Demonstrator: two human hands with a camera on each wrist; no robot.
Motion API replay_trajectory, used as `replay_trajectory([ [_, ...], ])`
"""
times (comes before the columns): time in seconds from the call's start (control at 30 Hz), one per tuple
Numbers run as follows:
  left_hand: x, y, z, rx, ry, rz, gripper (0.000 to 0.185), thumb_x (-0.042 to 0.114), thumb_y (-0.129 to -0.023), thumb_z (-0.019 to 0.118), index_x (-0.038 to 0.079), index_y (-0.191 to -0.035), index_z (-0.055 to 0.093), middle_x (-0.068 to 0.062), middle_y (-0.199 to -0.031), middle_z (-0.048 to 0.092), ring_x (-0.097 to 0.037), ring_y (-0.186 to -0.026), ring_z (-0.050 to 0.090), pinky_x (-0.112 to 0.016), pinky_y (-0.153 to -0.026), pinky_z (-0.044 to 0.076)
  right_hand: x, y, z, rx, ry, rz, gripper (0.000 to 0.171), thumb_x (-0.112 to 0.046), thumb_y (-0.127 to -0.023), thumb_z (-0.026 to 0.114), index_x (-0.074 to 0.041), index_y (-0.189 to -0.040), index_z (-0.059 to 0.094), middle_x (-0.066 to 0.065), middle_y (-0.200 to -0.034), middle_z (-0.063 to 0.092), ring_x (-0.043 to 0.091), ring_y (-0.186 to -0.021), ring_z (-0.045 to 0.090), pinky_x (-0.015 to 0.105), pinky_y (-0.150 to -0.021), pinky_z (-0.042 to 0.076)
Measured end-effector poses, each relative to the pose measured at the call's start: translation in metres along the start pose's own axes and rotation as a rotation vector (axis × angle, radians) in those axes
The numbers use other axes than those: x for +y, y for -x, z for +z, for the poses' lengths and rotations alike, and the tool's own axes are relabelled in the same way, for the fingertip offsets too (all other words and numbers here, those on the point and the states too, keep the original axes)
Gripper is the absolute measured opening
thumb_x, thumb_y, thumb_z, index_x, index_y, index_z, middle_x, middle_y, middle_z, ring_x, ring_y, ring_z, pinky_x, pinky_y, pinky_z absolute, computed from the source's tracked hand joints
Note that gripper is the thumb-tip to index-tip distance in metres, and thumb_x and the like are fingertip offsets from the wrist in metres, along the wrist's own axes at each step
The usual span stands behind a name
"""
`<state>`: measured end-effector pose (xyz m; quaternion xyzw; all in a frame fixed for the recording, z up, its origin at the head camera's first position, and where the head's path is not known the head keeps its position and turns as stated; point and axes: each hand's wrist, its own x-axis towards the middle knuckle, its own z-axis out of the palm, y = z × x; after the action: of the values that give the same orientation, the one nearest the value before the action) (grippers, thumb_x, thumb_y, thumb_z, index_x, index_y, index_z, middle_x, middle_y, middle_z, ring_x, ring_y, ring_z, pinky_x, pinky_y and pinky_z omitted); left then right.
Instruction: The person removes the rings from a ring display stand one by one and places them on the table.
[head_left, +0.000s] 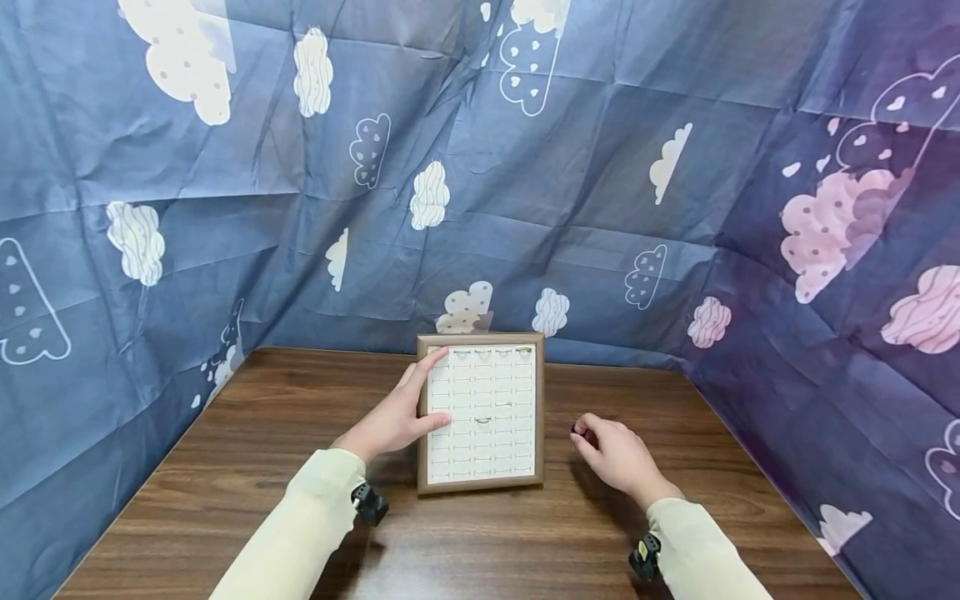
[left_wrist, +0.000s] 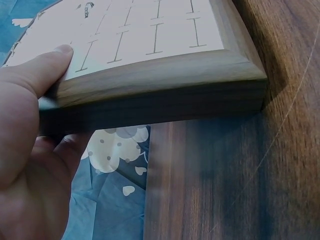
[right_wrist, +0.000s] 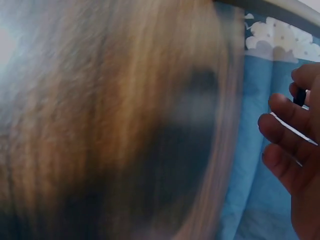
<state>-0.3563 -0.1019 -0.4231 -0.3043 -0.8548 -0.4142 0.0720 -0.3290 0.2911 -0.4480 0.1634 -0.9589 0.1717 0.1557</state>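
Note:
A wooden-framed ring tray [head_left: 536, 417] with a white slotted insert lies on the brown table [head_left: 240, 467]. A few rings [head_left: 482, 420] sit in its slots, more along the top row. My left hand [head_left: 431, 390] grips the tray's left edge, the thumb on the insert and the index finger stretched along the frame. The left wrist view shows that thumb [left_wrist: 50, 65] pressing on the insert above the wooden frame [left_wrist: 165, 90]. To the right of the tray, my right hand [head_left: 587, 433] pinches a small dark object [head_left: 577, 429], seen between curled fingers [right_wrist: 285, 117] in the blurred right wrist view.
A blue cloth with a cloud print [head_left: 525, 167] hangs behind the table and along both sides, close to the table's edges. Bare wood [head_left: 487, 542] shows in front of the tray.

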Motion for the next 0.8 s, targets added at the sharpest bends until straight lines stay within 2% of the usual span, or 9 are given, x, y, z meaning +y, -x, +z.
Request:
replay_trajectory([
  [0.27, 0.000, 0.000, -0.001, 0.008, 0.003, 0.011, 0.104, 0.017, -0.098, 0.081, 0.036, -0.173, 0.011, -0.018, -0.167, 0.033, -0.033, -0.145, 0.048, -0.054, -0.120, 0.042, 0.015, 0.004, 0.018, -0.089, 0.056, 0.048, 0.005, -0.021, -0.099, 0.078, -0.020, -0.095, 0.074, -0.005, -0.091, 0.072, 0.012, -0.082, 0.063, 0.043, -0.074, 0.054],
  [0.53, -0.001, 0.004, 0.003, -0.004, 0.000, 0.001, 0.103, 0.019, -0.099, 0.081, 0.035, -0.173, 0.011, -0.018, -0.167, 0.032, -0.032, -0.145, 0.048, -0.054, -0.120, 0.042, 0.020, 0.008, 0.031, -0.109, 0.097, 0.059, 0.005, -0.019, -0.097, 0.080, -0.016, -0.094, 0.079, -0.004, -0.091, 0.071, 0.019, -0.087, 0.070, 0.049, -0.080, 0.059],
  [0.8, -0.001, 0.001, 0.001, -0.002, -0.006, 0.011, 0.103, 0.020, -0.099, 0.080, 0.036, -0.173, 0.011, -0.018, -0.169, 0.030, -0.033, -0.147, 0.047, -0.054, -0.120, 0.042, 0.017, 0.003, 0.028, -0.114, 0.146, 0.038, 0.005, -0.015, -0.097, 0.079, -0.011, -0.097, 0.082, 0.001, -0.093, 0.072, 0.026, -0.092, 0.073, 0.053, -0.087, 0.060],
])
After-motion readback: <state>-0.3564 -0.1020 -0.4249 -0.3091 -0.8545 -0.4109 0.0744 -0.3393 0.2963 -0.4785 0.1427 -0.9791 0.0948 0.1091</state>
